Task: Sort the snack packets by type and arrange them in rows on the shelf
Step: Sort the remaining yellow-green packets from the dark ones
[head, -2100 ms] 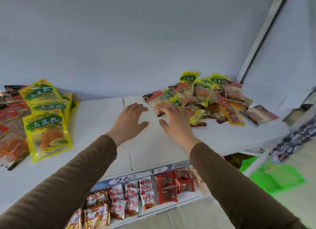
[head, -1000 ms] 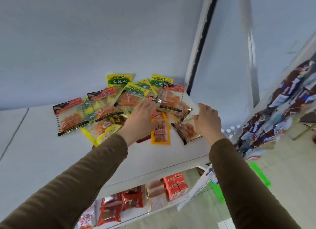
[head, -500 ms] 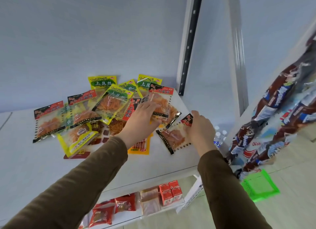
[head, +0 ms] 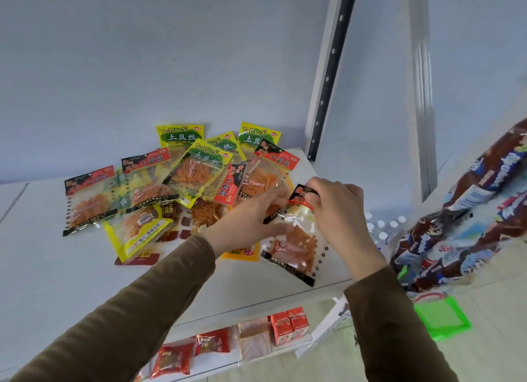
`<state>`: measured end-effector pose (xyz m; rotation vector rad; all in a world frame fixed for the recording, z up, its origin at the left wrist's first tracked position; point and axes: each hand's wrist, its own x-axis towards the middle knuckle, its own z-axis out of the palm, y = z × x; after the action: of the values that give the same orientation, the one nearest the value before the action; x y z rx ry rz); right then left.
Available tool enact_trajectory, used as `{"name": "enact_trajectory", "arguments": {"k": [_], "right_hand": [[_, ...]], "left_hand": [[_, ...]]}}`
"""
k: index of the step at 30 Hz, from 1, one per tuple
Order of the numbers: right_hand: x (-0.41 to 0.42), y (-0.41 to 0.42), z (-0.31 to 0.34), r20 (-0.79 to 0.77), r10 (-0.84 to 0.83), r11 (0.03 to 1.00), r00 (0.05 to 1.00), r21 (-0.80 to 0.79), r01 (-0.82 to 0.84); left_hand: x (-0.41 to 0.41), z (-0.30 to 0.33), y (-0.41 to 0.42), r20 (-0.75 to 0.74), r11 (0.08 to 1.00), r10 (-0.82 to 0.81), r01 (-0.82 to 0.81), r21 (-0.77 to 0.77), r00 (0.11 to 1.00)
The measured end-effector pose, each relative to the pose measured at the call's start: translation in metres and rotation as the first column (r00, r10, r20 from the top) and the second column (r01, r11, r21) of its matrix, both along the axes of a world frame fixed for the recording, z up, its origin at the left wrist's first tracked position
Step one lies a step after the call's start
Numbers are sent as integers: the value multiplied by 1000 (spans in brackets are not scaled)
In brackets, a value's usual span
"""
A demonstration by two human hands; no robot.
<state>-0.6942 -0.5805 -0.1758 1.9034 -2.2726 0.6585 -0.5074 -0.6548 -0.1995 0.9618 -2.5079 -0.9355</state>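
Sorting barely started, judging from this view. The snack packets lie in one mixed, overlapping heap on the white shelf (head: pixel 57 267), hard against the black slotted upright (head: pixel 328 76) at the shelf's end. No row shows anywhere on this stretch.

Types in the heap: yellow-green packets (head: pixel 199 165) toward the back wall, red-headed clear packets (head: pixel 88 199) scattered through, a yellow packet lying back-side up (head: pixel 139 233) on the side far from the upright, an orange one mostly under the wrist.

Right hand (head: pixel 339 210): grip pinches the red top corner of a red-headed packet (head: pixel 296 245), nearest the upright, at the heap's front edge. Packet partly lifted, it seems; lower end near or on the shelf.

Left hand (head: pixel 251 222): fingers extended, pressing flat on heap packets just beside that one. Not clasping anything I can see.

Left to do: nearly everything — separating types, then laying rows.

Lower shelf (head: pixel 256 356) below holds other packets.
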Motion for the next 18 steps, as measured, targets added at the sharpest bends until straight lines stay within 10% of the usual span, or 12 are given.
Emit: {"name": "enact_trajectory", "arguments": {"k": [10, 18], "right_hand": [[31, -38, 8, 542, 141, 983, 829, -179, -50], [22, -59, -34, 480, -236, 951, 845, 291, 100]], "left_hand": [[47, 8, 10, -434, 843, 242, 34, 538, 868], [94, 5, 4, -455, 733, 619, -263, 627, 641]]}}
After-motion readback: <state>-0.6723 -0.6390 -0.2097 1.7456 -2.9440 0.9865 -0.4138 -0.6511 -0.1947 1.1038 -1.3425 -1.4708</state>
